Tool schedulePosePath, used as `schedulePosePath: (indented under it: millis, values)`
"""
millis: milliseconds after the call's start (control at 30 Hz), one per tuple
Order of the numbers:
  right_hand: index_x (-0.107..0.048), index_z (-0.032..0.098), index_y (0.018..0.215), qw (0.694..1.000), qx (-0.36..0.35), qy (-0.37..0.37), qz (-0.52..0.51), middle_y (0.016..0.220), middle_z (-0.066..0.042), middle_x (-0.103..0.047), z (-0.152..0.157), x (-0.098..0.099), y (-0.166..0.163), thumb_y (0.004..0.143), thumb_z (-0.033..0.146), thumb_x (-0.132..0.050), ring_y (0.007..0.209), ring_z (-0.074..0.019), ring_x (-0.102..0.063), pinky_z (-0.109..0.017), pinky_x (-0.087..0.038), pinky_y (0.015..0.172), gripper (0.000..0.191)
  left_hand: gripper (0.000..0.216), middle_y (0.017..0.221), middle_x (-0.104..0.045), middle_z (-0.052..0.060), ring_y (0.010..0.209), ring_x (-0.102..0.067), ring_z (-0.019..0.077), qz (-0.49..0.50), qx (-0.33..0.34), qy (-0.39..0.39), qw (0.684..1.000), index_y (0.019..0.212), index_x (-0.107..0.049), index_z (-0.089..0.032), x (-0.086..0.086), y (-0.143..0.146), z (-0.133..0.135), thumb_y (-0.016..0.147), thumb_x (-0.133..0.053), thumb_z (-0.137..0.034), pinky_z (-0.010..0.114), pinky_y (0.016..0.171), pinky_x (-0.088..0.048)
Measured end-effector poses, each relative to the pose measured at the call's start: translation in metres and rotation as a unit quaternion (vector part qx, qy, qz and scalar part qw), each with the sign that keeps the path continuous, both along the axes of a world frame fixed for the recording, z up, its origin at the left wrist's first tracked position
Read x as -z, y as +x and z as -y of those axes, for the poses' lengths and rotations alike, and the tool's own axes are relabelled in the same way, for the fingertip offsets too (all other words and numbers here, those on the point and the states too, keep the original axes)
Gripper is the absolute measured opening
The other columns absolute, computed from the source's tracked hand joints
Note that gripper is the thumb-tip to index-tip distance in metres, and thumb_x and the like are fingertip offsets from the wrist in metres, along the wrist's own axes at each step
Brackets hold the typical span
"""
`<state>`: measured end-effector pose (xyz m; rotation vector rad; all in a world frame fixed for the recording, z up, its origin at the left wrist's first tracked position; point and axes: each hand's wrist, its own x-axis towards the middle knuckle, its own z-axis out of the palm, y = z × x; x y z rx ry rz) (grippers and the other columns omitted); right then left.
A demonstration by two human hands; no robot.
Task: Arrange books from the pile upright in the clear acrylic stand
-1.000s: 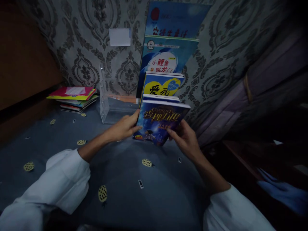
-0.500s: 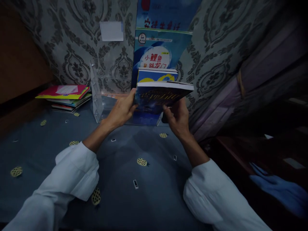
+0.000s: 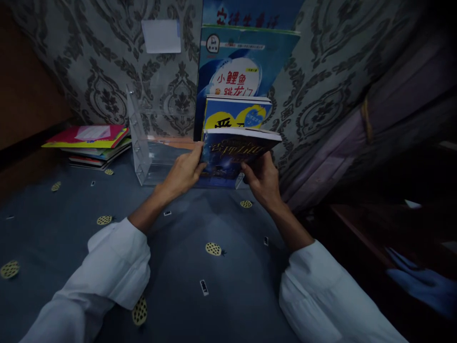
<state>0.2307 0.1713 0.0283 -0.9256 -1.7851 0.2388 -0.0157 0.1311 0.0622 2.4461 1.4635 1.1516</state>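
A dark blue book with gold lettering is held between my two hands, at the front of a clear acrylic rack. My left hand grips its left edge with the thumb on the cover side. On the right, my right hand holds the lower right part, thumb on the front and fingers behind. Right behind it stands a blue and yellow book. Farther back rise a teal book with a white oval and, at the top, a blue book with red characters.
To the left lies a stack of books and folders with a pink cover on top. A white card is on the patterned wall. A tied curtain hangs at right, near a blue cloth. The dark tablecloth has pineapple prints.
Both hands have lowered the dark blue book slightly toward the rack's front, so more of the blue and yellow cover shows behind it. The camera view has shifted a little.
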Motion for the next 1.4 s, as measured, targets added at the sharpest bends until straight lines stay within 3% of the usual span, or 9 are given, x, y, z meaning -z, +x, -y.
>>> schedulePosePath:
  millis: [167, 333, 467, 633, 800, 967, 1233, 1400]
  values:
    - [-0.051, 0.02, 0.125, 1.0, 0.015, 0.001, 0.023, 0.109, -0.012, -0.069, 0.002, -0.003, -0.001, 0.095, 0.042, -0.056, 0.098, -0.0307, -0.067, -0.049, -0.056, 0.085, 0.037, 0.027, 0.109, -0.068, 0.011, 0.098, -0.068, 0.0256, -0.019, -0.059, -0.016, 0.998, 0.12, -0.05, -0.017, -0.004, 0.007, 0.005, 0.095, -0.057, -0.014, 0.035, 0.083, -0.053]
    - [-0.05, 0.022, 0.121, 0.999, 0.018, -0.023, 0.04, 0.103, -0.011, -0.069, 0.001, 0.002, -0.001, 0.094, 0.038, -0.055, 0.089, -0.0297, -0.067, -0.048, -0.055, 0.08, 0.032, 0.028, 0.113, -0.07, 0.016, 0.103, -0.07, 0.0316, -0.125, -0.161, -0.104, 0.973, 0.126, -0.048, -0.012, -0.012, 0.019, 0.016, 0.101, -0.052, -0.023, 0.039, 0.085, -0.053]
    - [-0.051, 0.024, 0.105, 0.996, 0.061, -0.023, 0.057, 0.089, -0.007, -0.064, -0.003, 0.01, 0.0, 0.093, 0.041, -0.054, 0.077, -0.0269, -0.061, -0.045, -0.053, 0.072, 0.021, 0.03, 0.108, -0.073, 0.018, 0.101, -0.072, 0.0341, -0.194, -0.215, -0.149, 0.945, 0.128, -0.048, -0.013, -0.012, 0.026, 0.02, 0.105, -0.044, -0.031, 0.042, 0.084, -0.053]
    - [-0.046, 0.025, 0.085, 0.991, 0.091, -0.004, 0.093, 0.087, -0.006, -0.057, -0.009, 0.021, 0.004, 0.091, 0.041, -0.055, 0.082, -0.0267, -0.056, -0.046, -0.05, 0.075, 0.019, 0.031, 0.107, -0.073, 0.02, 0.103, -0.073, 0.0329, -0.228, -0.228, -0.172, 0.931, 0.13, -0.05, -0.013, -0.004, 0.029, 0.018, 0.105, -0.041, -0.03, 0.041, 0.086, -0.054]
    - [-0.051, 0.024, 0.092, 0.992, 0.082, -0.01, 0.092, 0.09, -0.008, -0.059, -0.013, 0.028, 0.003, 0.09, 0.039, -0.055, 0.085, -0.0278, -0.057, -0.047, -0.05, 0.079, 0.016, 0.029, 0.103, -0.074, 0.021, 0.101, -0.074, 0.0334, -0.228, -0.218, -0.181, 0.932, 0.123, -0.054, -0.012, 0.001, 0.028, 0.016, 0.104, -0.044, -0.031, 0.041, 0.085, -0.054]
    - [-0.055, 0.023, 0.095, 0.994, 0.085, -0.019, 0.059, 0.088, -0.006, -0.063, -0.009, 0.026, 0.002, 0.088, 0.04, -0.058, 0.08, -0.026, -0.059, -0.044, -0.051, 0.075, 0.018, 0.034, 0.103, -0.074, 0.019, 0.095, -0.075, 0.032, -0.169, -0.215, -0.154, 0.949, 0.131, -0.044, -0.012, -0.002, 0.027, 0.017, 0.105, -0.042, -0.033, 0.04, 0.081, -0.055]
    - [-0.058, 0.019, 0.126, 0.995, 0.096, -0.012, 0.006, 0.096, -0.008, -0.066, -0.006, 0.018, 0.0, 0.087, 0.035, -0.059, 0.084, -0.0265, -0.061, -0.046, -0.053, 0.08, 0.042, 0.032, 0.102, -0.073, 0.019, 0.094, -0.074, 0.0292, -0.118, -0.204, -0.154, 0.959, 0.132, -0.041, -0.009, -0.003, 0.033, 0.016, 0.105, -0.038, -0.026, 0.039, 0.085, -0.054]
    - [-0.065, 0.018, 0.122, 0.994, 0.104, -0.012, 0.021, 0.086, -0.007, -0.061, -0.005, 0.019, -0.005, 0.086, 0.028, -0.055, 0.083, -0.0268, -0.059, -0.046, -0.053, 0.079, 0.039, 0.03, 0.104, -0.073, 0.02, 0.096, -0.074, 0.0301, -0.125, -0.203, -0.156, 0.959, 0.131, -0.043, -0.009, 0.0, 0.033, 0.012, 0.105, -0.038, -0.024, 0.039, 0.085, -0.054]
